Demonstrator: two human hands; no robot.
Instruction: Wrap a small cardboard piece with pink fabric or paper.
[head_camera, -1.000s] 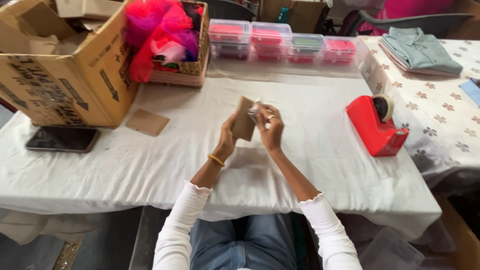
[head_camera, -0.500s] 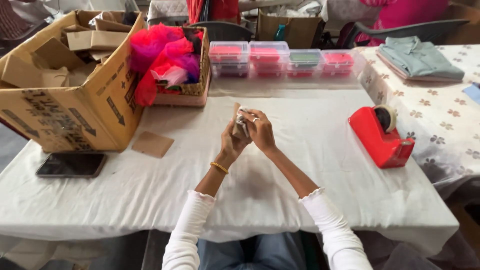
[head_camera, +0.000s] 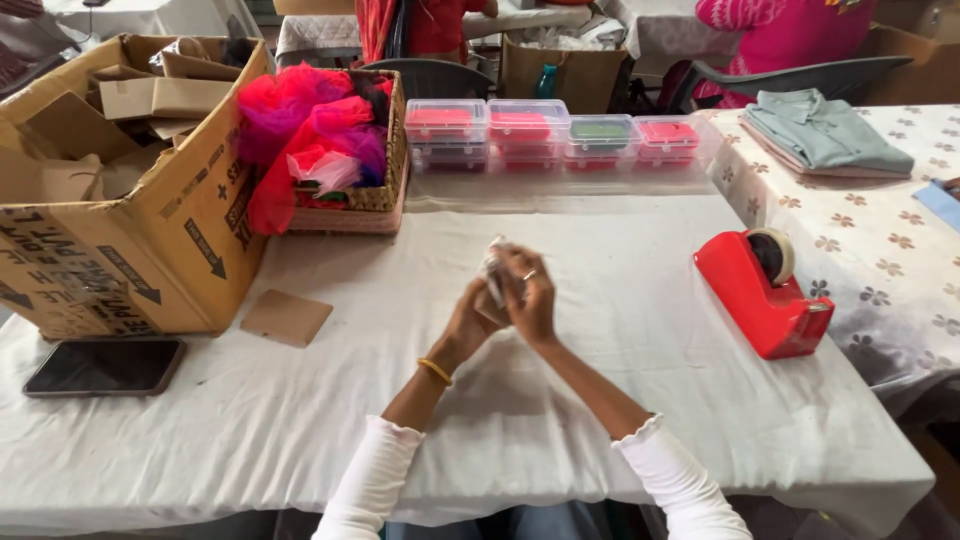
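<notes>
Hands meet over the middle of the white table (head_camera: 600, 400), a bit above the cloth. My left hand (head_camera: 470, 322) and my right hand (head_camera: 532, 298) press together around a small pale thing (head_camera: 493, 268); it looks like a folded card or wrapped piece, but it is too small and too covered to tell what it is exactly. Both hands are closed on it, fingers curled, right hand w/ a ring on top, left hand w/ a yellow bangle below.

Thing lies between the two palms, so no hand is really nearer; its upper end sticks out at approx. 11 o'clock from my right hand. Long axis seems to run from 5 to 11 o'clock, nearly upright and tilted a little away from me.

Room around: at 9 o'clock a flat brown card piece (head_camera: 286, 317) lies on the cloth, well apart from my hands. Further at 9–10 o'clock stands the big cardboard box (head_camera: 150, 250), w/ a dark phone (head_camera: 105, 366) in front of it. At 11 o'clock is a basket (head_camera: 385, 195) full of pink and red net fabric. At 12 o'clock a row of clear plastic boxes (head_camera: 560, 135). At 3 o'clock the red tape dispenser (head_camera: 762, 290), well apart. Cloth directly under and before my hands is bare; table edge is near my elbows at 6 o'clock.
</notes>
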